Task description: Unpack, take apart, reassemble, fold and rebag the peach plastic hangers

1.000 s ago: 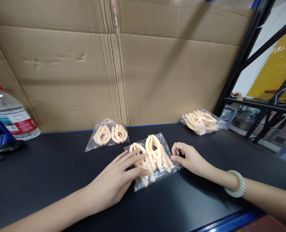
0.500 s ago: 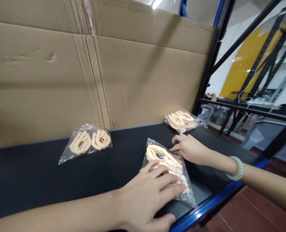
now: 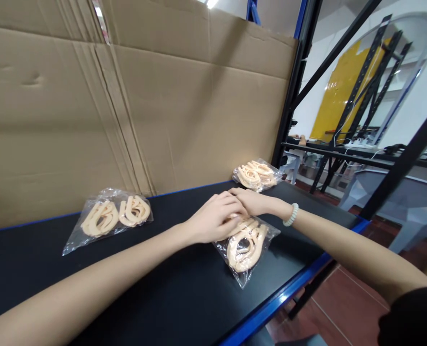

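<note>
A clear plastic bag (image 3: 247, 245) of cream-coloured loop-shaped pieces lies on the black surface in front of me, its far end covered by my hands. My left hand (image 3: 219, 216) is curled over that far end, fingers close together and closed on the bag. Just beyond and touching it, my right hand (image 3: 251, 201) bends its fingers down at the same end; its fingertips are partly hidden behind the left hand. A pale beaded bracelet (image 3: 291, 215) circles my right wrist.
Similar filled bags lie at the left (image 3: 107, 216) and far right (image 3: 257, 174) against a tall cardboard sheet (image 3: 199, 105). The black tabletop (image 3: 156, 293) has a blue front edge (image 3: 271, 307). Black metal posts (image 3: 295, 91) stand at right; a person's hand (image 3: 302, 140) shows beyond.
The bag has turned and its loops now point toward me. My left hand has moved from on top of it to its far end, meeting my right hand. The view has shifted right.
</note>
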The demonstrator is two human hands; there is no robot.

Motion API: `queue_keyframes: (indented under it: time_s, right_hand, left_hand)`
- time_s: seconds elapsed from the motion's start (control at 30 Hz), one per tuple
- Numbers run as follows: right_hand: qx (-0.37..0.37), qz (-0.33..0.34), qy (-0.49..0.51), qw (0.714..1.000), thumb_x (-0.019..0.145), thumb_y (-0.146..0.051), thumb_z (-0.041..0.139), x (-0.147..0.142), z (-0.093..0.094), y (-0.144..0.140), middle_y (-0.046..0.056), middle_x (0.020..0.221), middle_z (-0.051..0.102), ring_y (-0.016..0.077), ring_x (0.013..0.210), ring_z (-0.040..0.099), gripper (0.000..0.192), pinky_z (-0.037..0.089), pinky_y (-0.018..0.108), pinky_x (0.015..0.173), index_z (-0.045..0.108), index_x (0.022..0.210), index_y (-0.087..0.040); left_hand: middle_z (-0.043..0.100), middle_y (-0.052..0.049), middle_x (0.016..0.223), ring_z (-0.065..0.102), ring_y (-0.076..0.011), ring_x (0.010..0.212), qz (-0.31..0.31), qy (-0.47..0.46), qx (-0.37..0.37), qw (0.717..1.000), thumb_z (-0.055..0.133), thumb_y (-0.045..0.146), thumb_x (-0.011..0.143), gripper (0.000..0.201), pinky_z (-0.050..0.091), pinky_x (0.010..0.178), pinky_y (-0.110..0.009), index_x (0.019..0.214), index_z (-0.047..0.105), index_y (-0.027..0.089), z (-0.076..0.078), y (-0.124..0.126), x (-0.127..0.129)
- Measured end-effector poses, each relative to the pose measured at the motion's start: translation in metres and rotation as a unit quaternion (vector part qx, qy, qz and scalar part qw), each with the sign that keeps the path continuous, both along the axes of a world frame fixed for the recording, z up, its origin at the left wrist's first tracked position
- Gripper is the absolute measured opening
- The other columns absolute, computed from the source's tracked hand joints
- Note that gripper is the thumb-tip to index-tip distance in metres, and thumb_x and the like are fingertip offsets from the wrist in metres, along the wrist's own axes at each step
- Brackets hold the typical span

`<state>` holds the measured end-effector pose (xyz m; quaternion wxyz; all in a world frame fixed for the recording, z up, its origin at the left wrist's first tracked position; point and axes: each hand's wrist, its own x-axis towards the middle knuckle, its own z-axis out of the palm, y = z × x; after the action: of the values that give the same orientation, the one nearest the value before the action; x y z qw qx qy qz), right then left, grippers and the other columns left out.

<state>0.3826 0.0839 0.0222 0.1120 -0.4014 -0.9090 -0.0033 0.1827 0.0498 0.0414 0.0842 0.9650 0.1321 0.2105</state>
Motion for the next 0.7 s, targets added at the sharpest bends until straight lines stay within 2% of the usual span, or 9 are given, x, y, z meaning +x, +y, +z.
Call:
queue_keyframes:
  time_s: [0.13,0.27,0.37,0.5,0.57,0.6,0.67,0.7]
  right_hand:
    - [0.031,-0.010,0.061,0.998,0.081,-0.021,0.065,-0.012,-0.004,0.005,0.013,0.114,0.061,0.0243,0.104,0.057,0.028,0.049,0.038,0.088,0.065,0.108,-0.013]
    - [0.065,-0.045,0.125,0.989,0.085,-0.020,0.062,-0.014,-0.010,-0.004,0.012,0.113,0.061,0.0234,0.108,0.055,0.033,0.046,0.040,0.095,0.059,0.117,-0.013]
    - [0.075,-0.069,0.161,0.982,0.090,-0.021,0.055,-0.015,-0.011,-0.029,0.013,0.113,0.061,0.0229,0.108,0.056,0.030,0.046,0.041,0.096,0.058,0.118,-0.013]
    - [0.087,-0.125,0.190,0.970,0.097,-0.030,0.040,-0.027,-0.008,-0.087,0.015,0.109,0.064,0.0257,0.103,0.058,0.033,0.047,0.044,0.093,0.057,0.120,-0.013]
    - [0.068,-0.134,0.135,0.979,0.094,-0.045,0.045,-0.037,-0.010,-0.116,0.015,0.117,0.063,0.0303,0.106,0.058,0.044,0.045,0.049,0.094,0.053,0.129,-0.018]
    - [0.073,-0.137,0.116,0.981,0.088,-0.055,0.052,-0.042,-0.013,-0.127,0.017,0.125,0.060,0.0354,0.114,0.055,0.058,0.043,0.053,0.097,0.051,0.133,-0.019]
    - [0.080,-0.155,0.084,0.981,0.075,-0.067,0.059,-0.049,-0.019,-0.141,0.022,0.136,0.052,0.0435,0.125,0.046,0.083,0.038,0.059,0.101,0.046,0.138,-0.015]
    - [0.082,-0.163,0.074,0.980,0.074,-0.066,0.062,-0.050,-0.023,-0.144,0.024,0.139,0.049,0.0450,0.128,0.042,0.087,0.036,0.061,0.103,0.045,0.139,-0.012]
  left_hand:
    - [0.053,-0.011,0.129,0.042,-0.0249,0.126,0.011,-0.005,-0.016,1.000,0.043,0.028,0.094,0.027,0.032,0.108,-0.043,0.115,0.058,0.019,-0.011,0.028,-0.022]
    - [0.052,-0.008,0.134,0.049,-0.0206,0.124,-0.013,0.025,-0.044,0.999,0.042,0.032,0.096,0.031,0.038,0.105,-0.035,0.124,0.053,0.023,-0.016,0.031,-0.032]
    - [0.056,-0.006,0.129,0.054,-0.0198,0.116,-0.005,0.028,-0.049,0.998,0.042,0.033,0.097,0.030,0.041,0.101,-0.034,0.123,0.054,0.023,-0.019,0.025,-0.035]
    - [0.062,-0.006,0.118,0.056,-0.0219,0.107,0.053,0.002,-0.047,0.998,0.039,0.034,0.098,0.031,0.042,0.095,-0.038,0.121,0.055,0.022,-0.024,0.014,-0.033]
    - [0.064,-0.005,0.112,0.056,-0.0220,0.103,0.091,-0.019,-0.047,0.995,0.035,0.033,0.099,0.030,0.042,0.093,-0.039,0.115,0.058,0.021,-0.029,0.008,-0.029]
    - [0.065,-0.005,0.109,0.056,-0.0219,0.100,0.111,-0.029,-0.048,0.992,0.033,0.033,0.100,0.031,0.042,0.091,-0.039,0.112,0.059,0.021,-0.031,0.004,-0.026]
    - [0.066,-0.005,0.104,0.056,-0.0223,0.098,0.147,-0.044,-0.049,0.987,0.032,0.034,0.101,0.033,0.043,0.088,-0.040,0.108,0.061,0.021,-0.034,-0.004,-0.020]
    - [0.065,-0.005,0.103,0.056,-0.0229,0.098,0.162,-0.047,-0.049,0.984,0.031,0.035,0.101,0.034,0.043,0.088,-0.041,0.108,0.061,0.020,-0.034,-0.008,-0.017]
